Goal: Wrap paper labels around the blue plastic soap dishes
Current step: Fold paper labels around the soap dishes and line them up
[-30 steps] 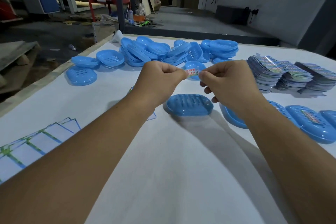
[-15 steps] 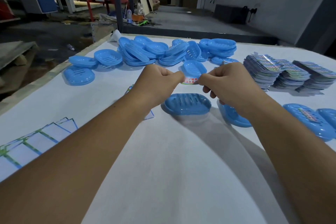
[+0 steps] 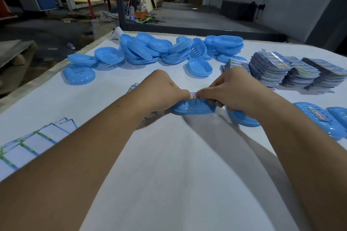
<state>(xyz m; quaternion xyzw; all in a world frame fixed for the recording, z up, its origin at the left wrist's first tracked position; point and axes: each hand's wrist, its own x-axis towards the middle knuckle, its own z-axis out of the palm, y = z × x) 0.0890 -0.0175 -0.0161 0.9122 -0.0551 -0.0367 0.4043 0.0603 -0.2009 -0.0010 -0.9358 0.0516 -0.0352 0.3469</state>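
Fingers of left hand and right hand curl tight, pinching small printed paper label between them, thumbs nearly meeting. Label sits right over slotted top of oval blue plastic dish, which lies on white bench mid-frame; both hands touch its rim. Second dish just beside right wrist. Labelled dishes at right edge. Heap of glossy dishes at far side. Stacks of shiny printed labels far right. White sheets with green-blue borders fanned near left.
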